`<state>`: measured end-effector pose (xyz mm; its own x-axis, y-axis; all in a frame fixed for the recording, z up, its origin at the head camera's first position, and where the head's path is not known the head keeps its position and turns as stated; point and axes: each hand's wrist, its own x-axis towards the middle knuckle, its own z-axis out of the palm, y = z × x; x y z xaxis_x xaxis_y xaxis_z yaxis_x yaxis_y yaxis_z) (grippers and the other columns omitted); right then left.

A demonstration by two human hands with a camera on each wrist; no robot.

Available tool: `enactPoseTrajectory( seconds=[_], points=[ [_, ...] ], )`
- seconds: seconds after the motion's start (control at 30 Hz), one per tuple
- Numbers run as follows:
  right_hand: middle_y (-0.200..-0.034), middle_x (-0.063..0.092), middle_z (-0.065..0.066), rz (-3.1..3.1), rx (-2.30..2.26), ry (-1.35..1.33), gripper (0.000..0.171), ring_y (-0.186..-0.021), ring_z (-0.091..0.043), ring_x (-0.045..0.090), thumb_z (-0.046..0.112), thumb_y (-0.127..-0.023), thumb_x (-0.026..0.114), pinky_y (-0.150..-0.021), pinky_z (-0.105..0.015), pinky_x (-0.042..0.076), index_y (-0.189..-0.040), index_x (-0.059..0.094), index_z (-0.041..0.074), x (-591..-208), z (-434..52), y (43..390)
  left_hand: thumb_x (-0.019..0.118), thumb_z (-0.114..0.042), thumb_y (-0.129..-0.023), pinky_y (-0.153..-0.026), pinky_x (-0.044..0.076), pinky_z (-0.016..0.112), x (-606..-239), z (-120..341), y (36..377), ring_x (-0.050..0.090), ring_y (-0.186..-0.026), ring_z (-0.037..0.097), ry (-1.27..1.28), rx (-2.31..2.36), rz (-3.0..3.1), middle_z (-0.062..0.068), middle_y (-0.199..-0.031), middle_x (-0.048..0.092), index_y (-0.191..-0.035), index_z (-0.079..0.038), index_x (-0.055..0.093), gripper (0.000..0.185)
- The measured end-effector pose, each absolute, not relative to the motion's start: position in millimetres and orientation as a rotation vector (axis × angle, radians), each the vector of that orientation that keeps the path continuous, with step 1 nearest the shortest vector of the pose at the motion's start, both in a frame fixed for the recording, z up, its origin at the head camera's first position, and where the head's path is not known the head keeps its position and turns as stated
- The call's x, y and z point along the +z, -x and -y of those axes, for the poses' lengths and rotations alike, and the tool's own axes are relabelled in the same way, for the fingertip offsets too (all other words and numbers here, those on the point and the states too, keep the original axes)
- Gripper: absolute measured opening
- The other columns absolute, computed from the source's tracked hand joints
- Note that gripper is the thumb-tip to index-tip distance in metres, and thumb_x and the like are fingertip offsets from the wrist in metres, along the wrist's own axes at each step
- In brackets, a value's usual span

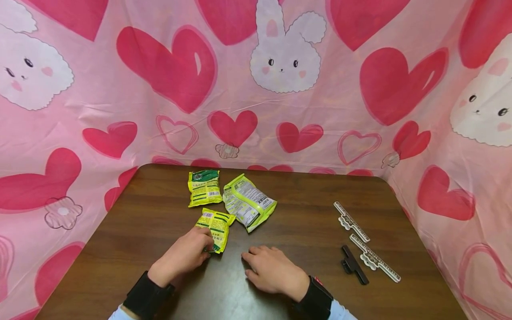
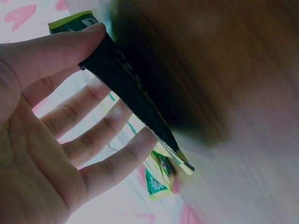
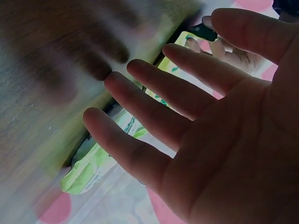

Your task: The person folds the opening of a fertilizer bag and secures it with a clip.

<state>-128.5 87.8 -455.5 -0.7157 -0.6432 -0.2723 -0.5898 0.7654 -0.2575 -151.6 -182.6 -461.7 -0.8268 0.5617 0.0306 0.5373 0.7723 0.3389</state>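
My left hand [image 1: 187,250] pinches the near edge of a yellow-and-green snack packet [image 1: 218,226], which lies on the table. In the left wrist view the thumb [image 2: 88,44] lies against the packet's dark green end [image 2: 124,79], with the fingers on its other side. To the right, my right hand [image 1: 272,270] rests just over the tabletop, its fingers spread and nothing in it. Its palm and straight fingers [image 3: 140,102] fill much of the right wrist view; whether the fingertips touch the wood I cannot tell.
Behind the held packet lie another yellow-and-green packet [image 1: 205,189] and a larger lime-and-white bag [image 1: 249,202]. On the right of the wooden table [image 1: 296,191] are two white ruler clips [image 1: 352,221] and a black clip [image 1: 354,265]. A heart-and-rabbit curtain [image 1: 240,98] surrounds the table.
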Motion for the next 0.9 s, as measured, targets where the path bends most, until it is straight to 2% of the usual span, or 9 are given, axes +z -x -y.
enactPoseTrajectory(
  seconds=[0.47, 0.73, 0.9],
  points=[
    [-0.137, 0.064, 0.003, -2.617, -0.252, 0.989, 0.043, -0.125, -0.015, 0.060, 0.039, -0.105, 0.066, -0.100, -0.048, 0.050, -0.143, 0.065, 0.020, -457.4, -83.6, 129.6, 0.090, -0.003, -0.079, -0.069, 0.052, 0.034, -468.3, 154.2, 137.6, 0.052, -0.085, 0.016, -0.987, 0.488, -2.864, -0.008, -0.088, 0.055, -0.080, -0.017, 0.074, 0.021],
    [-0.123, 0.067, 0.007, -2.644, -0.257, 1.093, 0.038, -0.112, -0.013, 0.064, 0.036, -0.102, 0.071, -0.091, -0.045, 0.053, -0.136, 0.068, 0.022, -456.2, -84.0, 125.6, 0.089, -0.007, -0.080, -0.063, 0.050, 0.033, -468.8, 138.9, 129.4, 0.053, -0.083, 0.013, -1.041, 0.468, -2.872, -0.009, -0.088, 0.057, -0.080, -0.019, 0.074, 0.019],
    [-0.120, 0.066, 0.008, -2.659, -0.274, 1.139, 0.036, -0.110, -0.013, 0.064, 0.034, -0.101, 0.073, -0.087, -0.043, 0.054, -0.135, 0.069, 0.025, -457.2, -85.0, 122.1, 0.088, -0.007, -0.080, -0.064, 0.049, 0.034, -470.2, 130.4, 125.4, 0.054, -0.083, 0.015, -1.035, 0.455, -2.893, -0.010, -0.088, 0.058, -0.082, -0.021, 0.076, 0.018]
  ],
)
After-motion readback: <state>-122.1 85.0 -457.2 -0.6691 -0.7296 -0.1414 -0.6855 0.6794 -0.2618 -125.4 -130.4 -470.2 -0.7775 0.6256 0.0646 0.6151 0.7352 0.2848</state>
